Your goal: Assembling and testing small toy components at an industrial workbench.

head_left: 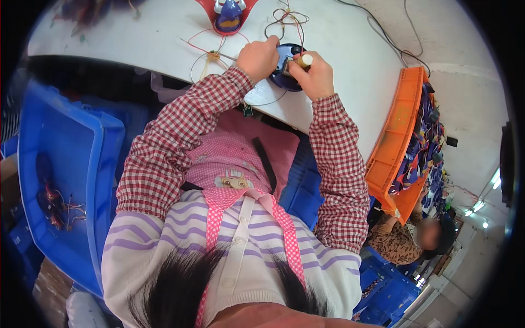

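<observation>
1. Across the top, white table point(355, 60).
2. Lower left, blue bin point(68, 106), with dark wired pieces point(52, 205) inside.
3. At right, beside the table, orange crate point(392, 131), heaped with purple and white pieces point(418, 147).
4. Over the table, left hand point(260, 59), fingers curled at the left edge of a round part; cannot tell whether clamped on it.
5. Opposite, right hand point(316, 76), thumb and fingers closed around a small cylinder.
6. Near the table's far edge, red piece point(205, 7) with a blue figure.
7. Between both hands, on the table, dark blue round part point(287, 84).
8. Above it, in the right grip, pale-ended cylinder point(307, 59).
9. Below the table's near edge, small green board point(248, 110).
</observation>
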The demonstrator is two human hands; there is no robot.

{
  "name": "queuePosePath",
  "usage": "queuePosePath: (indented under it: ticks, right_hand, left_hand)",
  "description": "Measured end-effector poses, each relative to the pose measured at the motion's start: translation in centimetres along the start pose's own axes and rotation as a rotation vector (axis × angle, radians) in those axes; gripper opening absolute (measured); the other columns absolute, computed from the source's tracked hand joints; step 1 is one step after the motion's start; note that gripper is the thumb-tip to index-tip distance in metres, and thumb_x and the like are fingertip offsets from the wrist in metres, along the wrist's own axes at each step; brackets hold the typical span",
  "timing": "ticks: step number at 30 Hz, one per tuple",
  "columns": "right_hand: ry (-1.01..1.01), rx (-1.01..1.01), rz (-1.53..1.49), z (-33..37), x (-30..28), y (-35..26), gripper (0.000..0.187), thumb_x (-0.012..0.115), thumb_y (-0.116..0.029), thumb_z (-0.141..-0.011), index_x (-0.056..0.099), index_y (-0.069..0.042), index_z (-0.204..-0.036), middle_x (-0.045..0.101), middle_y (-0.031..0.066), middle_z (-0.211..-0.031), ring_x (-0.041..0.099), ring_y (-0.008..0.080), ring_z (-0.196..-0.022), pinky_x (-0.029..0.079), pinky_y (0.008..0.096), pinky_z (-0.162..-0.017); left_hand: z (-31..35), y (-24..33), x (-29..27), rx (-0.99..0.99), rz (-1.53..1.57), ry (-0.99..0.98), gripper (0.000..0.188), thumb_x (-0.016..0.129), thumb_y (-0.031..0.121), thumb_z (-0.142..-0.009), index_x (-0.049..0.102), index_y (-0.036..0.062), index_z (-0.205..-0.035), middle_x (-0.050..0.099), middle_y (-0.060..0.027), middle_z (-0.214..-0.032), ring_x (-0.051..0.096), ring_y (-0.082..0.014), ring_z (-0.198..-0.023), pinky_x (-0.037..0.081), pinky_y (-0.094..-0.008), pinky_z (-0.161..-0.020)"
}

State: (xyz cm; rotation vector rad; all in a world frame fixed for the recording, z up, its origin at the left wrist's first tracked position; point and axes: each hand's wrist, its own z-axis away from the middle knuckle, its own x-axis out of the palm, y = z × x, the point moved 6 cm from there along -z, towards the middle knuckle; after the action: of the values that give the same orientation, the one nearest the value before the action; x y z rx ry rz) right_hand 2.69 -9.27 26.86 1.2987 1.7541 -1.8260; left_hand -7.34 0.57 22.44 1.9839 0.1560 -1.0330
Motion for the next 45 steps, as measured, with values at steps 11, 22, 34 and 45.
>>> queuePosePath:
  ticks: [11, 22, 34, 45]
  right_hand:
    - [0.192, 0.012, -0.346, 10.1, -0.5, -3.4, 0.022, 0.066, -0.009, -0.081, 0.058, 0.001, -0.1, 0.056, 0.0071, -0.083, 0.052, 0.0142, -0.067, 0.045, 0.0228, -0.063]
    - [-0.004, 0.294, -0.728, 12.9, 5.8, -3.8, 0.019, 0.056, -0.009, -0.09, 0.059, 0.001, -0.106, 0.06, 0.0047, -0.085, 0.051, 0.0075, -0.066, 0.043, 0.0171, -0.06]
    - [-0.125, 0.323, -0.887, 11.4, 8.1, -4.7, 0.019, 0.054, -0.012, -0.092, 0.059, 0.001, -0.105, 0.061, 0.0048, -0.079, 0.053, 0.0085, -0.06, 0.044, 0.0178, -0.055]
    - [-0.162, 0.432, -1.156, 11.1, 6.5, -4.3, 0.016, 0.056, -0.012, -0.091, 0.06, 0.002, -0.098, 0.059, 0.0055, -0.074, 0.051, 0.0092, -0.058, 0.045, 0.0205, -0.054]
  left_hand:
    - [13.9, 1.4, -6.5, -0.077, 0.285, 0.074, 0.024, 0.064, 0.011, -0.08, 0.054, 0.0022, -0.101, 0.053, -0.0042, -0.073, 0.047, -0.0104, -0.054, 0.039, -0.023, -0.047]
    - [14.6, -1.4, -4.3, -0.579, 1.294, -0.206, 0.022, 0.056, 0.004, -0.086, 0.052, 0.0029, -0.108, 0.057, -0.0041, -0.08, 0.05, -0.0083, -0.057, 0.04, -0.0161, -0.048]
    - [15.4, -1.3, -4.9, -0.469, 1.243, -0.266, 0.019, 0.052, 0.003, -0.088, 0.052, 0.0017, -0.107, 0.057, -0.0044, -0.079, 0.052, -0.007, -0.061, 0.042, -0.0151, -0.051]
    - [9.7, -1.1, -11.4, 0.219, -0.118, 0.347, 0.021, 0.062, 0.009, -0.077, 0.061, 0.0059, -0.097, 0.055, -0.0062, -0.089, 0.051, -0.0195, -0.078, 0.042, -0.0302, -0.074]
